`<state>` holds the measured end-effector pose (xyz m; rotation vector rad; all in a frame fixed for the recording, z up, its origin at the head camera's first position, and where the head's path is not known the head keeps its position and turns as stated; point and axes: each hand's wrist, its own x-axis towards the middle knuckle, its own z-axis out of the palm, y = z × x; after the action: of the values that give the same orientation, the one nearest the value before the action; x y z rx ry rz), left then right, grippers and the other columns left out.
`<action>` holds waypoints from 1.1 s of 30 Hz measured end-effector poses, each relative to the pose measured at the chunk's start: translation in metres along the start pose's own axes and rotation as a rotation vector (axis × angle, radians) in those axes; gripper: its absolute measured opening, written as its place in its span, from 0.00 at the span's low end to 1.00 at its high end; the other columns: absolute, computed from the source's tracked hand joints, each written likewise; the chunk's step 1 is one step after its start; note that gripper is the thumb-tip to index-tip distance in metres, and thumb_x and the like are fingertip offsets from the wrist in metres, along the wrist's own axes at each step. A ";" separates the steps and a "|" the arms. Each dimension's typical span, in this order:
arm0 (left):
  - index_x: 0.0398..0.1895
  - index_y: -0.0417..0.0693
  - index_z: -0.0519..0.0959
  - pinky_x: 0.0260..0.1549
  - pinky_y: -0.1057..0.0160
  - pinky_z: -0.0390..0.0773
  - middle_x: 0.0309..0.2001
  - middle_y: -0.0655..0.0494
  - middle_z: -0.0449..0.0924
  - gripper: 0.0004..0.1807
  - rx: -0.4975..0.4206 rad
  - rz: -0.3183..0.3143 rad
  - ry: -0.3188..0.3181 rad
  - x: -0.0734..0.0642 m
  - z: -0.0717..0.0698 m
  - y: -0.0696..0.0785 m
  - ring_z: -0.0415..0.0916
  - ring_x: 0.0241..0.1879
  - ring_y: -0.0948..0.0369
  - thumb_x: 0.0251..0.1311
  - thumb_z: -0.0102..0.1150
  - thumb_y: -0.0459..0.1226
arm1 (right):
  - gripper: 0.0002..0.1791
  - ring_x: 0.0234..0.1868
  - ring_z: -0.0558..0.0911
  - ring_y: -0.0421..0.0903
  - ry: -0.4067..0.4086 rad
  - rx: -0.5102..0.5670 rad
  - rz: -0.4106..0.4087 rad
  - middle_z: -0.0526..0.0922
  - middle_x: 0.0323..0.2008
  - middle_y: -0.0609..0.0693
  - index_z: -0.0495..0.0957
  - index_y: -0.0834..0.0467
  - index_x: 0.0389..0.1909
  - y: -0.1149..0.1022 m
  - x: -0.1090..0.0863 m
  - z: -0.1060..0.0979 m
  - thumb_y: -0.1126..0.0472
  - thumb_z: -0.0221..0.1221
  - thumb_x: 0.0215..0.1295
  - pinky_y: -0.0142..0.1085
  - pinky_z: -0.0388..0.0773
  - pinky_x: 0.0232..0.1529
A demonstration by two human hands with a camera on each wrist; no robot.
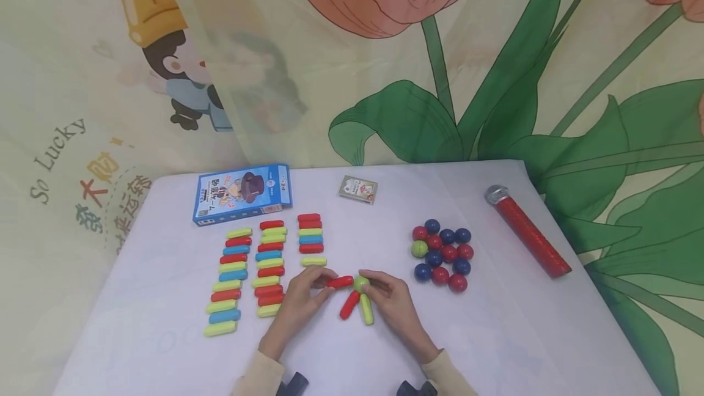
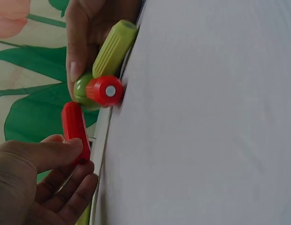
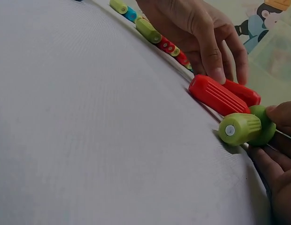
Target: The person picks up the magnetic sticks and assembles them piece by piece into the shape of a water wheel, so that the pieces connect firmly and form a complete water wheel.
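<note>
My left hand (image 1: 304,293) pinches a red magnetic rod (image 2: 75,129) between thumb and fingers, its far end right at a green ball (image 1: 360,284). My right hand (image 1: 393,298) holds that ball between thumb and fingers. From the ball, a second red rod (image 1: 349,305) and a yellow-green rod (image 1: 366,310) point toward me, spread apart like two legs. In the right wrist view the yellow-green rod (image 3: 237,129) shows a pale round end, and the ball (image 3: 264,125) sits partly behind it.
Left of my hands, red, blue and yellow-green rods (image 1: 270,255) lie in three columns. Red, blue and green balls (image 1: 448,253) cluster at right. A blue box (image 1: 242,193) and a small card box (image 1: 358,189) stand at the back; a red microphone (image 1: 528,231) lies far right.
</note>
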<state>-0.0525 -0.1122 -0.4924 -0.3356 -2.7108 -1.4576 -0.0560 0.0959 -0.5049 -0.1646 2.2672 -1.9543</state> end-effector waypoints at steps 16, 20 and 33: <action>0.44 0.53 0.82 0.44 0.66 0.80 0.41 0.66 0.78 0.16 0.050 0.008 -0.016 -0.003 -0.001 -0.003 0.77 0.43 0.65 0.52 0.68 0.29 | 0.17 0.54 0.80 0.55 0.028 -0.026 -0.061 0.81 0.50 0.57 0.80 0.62 0.50 0.004 0.000 0.003 0.71 0.63 0.58 0.36 0.77 0.54; 0.46 0.53 0.81 0.46 0.64 0.80 0.43 0.64 0.79 0.17 0.059 0.009 -0.010 -0.003 0.002 -0.001 0.78 0.45 0.65 0.52 0.69 0.31 | 0.18 0.54 0.80 0.52 0.032 -0.069 -0.123 0.81 0.50 0.54 0.80 0.60 0.50 0.008 0.001 0.003 0.70 0.65 0.56 0.33 0.76 0.54; 0.51 0.49 0.77 0.48 0.55 0.80 0.48 0.55 0.76 0.19 0.129 -0.210 0.183 0.020 -0.006 -0.008 0.73 0.49 0.59 0.56 0.65 0.30 | 0.18 0.45 0.83 0.42 0.046 -0.205 -0.170 0.83 0.45 0.44 0.81 0.51 0.48 0.011 0.006 -0.007 0.67 0.67 0.56 0.37 0.78 0.53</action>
<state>-0.0740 -0.1180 -0.4923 0.0877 -2.7380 -1.2752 -0.0626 0.1035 -0.5152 -0.3495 2.5579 -1.8133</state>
